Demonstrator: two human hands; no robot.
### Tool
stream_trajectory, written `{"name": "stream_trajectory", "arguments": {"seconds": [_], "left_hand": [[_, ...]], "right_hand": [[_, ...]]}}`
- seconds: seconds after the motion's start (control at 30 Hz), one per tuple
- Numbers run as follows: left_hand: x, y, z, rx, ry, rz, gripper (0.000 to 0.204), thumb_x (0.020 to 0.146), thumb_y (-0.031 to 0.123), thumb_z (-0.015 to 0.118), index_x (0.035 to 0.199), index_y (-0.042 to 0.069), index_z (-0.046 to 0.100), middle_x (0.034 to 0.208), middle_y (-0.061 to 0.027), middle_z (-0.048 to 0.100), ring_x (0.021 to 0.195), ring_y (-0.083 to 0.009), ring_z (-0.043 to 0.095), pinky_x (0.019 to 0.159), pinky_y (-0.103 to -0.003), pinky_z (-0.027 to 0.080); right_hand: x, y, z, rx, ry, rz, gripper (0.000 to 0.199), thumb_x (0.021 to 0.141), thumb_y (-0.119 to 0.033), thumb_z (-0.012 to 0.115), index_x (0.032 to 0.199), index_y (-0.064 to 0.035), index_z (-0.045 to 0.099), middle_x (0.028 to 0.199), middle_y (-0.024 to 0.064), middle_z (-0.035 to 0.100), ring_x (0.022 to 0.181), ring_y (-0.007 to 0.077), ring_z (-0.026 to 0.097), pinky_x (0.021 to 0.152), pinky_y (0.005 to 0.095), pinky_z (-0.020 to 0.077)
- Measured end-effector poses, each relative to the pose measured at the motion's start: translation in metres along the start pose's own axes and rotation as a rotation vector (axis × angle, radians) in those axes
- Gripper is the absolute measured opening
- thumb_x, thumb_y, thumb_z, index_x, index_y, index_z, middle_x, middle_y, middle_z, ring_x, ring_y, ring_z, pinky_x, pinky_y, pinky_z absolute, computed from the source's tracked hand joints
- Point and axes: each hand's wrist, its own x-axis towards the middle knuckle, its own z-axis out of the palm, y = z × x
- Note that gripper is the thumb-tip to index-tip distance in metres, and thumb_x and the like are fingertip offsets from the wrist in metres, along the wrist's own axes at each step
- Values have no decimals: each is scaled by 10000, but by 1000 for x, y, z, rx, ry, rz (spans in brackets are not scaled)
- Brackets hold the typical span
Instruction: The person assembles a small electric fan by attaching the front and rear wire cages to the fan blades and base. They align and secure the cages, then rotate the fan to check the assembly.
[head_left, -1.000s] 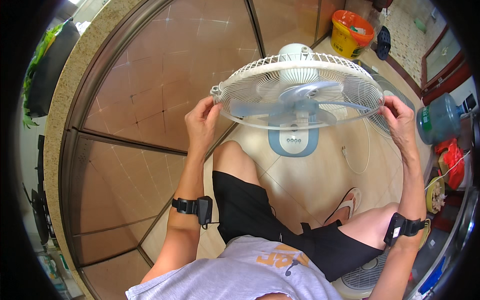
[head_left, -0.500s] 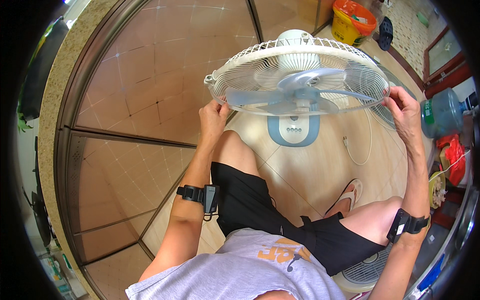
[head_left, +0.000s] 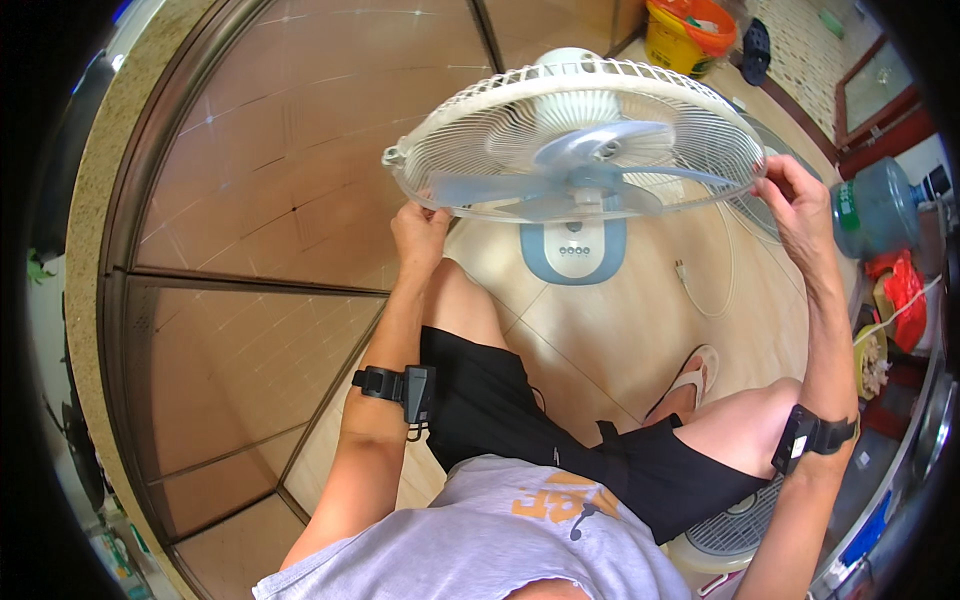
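Observation:
In front of me stands a fan with a white wire rear guard [head_left: 470, 110], pale blue translucent blades [head_left: 590, 185] and a blue-and-white base [head_left: 573, 255] on the floor. The blades are uncovered toward me. At the guard's lower left rim, my left hand [head_left: 418, 238] has its fingertips closed in a pinch. My right hand [head_left: 803, 212] pinches the right end of the rim between thumb and fingers. What exactly lies between the fingertips is partly hidden. A round wire grille [head_left: 765, 205] shows behind the guard's right side, near my right hand.
A white cord with a plug [head_left: 682, 272] lies on the tiled floor. To the right are a blue water jug [head_left: 878, 208] and a red plastic bag [head_left: 908, 300]. A yellow bucket [head_left: 675, 42] stands at the back. Brown panelled cabinet doors [head_left: 280, 150] line the left.
The whole view has shifted slightly, putting the fan a little farther left and higher. Both hands stay at the guard's rim; the right fingers look slightly more spread.

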Motion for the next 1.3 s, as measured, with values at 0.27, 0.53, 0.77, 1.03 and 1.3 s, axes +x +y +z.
{"name": "stream_trajectory", "arguments": {"seconds": [0.27, 0.53, 0.77, 1.03, 1.3], "left_hand": [[-1, -14, 35, -428, -162, -374, 147, 929, -11, 614, 1069, -48, 638, 975, -120, 689, 794, -199, 715, 636, -282, 610], [-8, -19, 66, -575, -182, -473, 215, 943, -21, 591, 1151, -72, 580, 1057, -149, 644, 827, -228, 718, 670, -274, 633], [-3, -26, 70, -583, -178, -458, 183, 957, -22, 578, 1134, -65, 589, 1051, -146, 648, 811, -217, 711, 671, -260, 629], [0, -30, 71, -502, -167, -424, 160, 959, -20, 580, 1114, -50, 608, 1011, -132, 663, 816, -199, 701, 661, -244, 617], [-13, -35, 93, -648, -154, -514, 174, 946, -19, 600, 1118, -46, 599, 999, -125, 673, 869, -228, 710, 690, -274, 628]], "right_hand": [[-2, 5, -1, -36, 2, -40, 202, 873, 39, 633, 1072, 5, 644, 881, 11, 673, 801, 66, 627, 741, 224, 507], [0, 12, 0, 5, -36, 17, 188, 917, 21, 637, 1101, -10, 610, 943, -30, 634, 846, 49, 599, 786, 211, 492], [-2, 12, 0, 19, -58, 42, 162, 929, -5, 651, 1085, -15, 610, 953, -37, 631, 870, 48, 597, 804, 210, 488], [-2, 8, 2, -2, -8, -8, 123, 892, 23, 646, 1012, -3, 639, 845, -13, 666, 774, 49, 612, 724, 214, 500], [-2, 8, 2, -3, -5, -14, 131, 886, 31, 650, 1011, -5, 637, 853, -6, 677, 784, 53, 622, 737, 222, 512]]}}
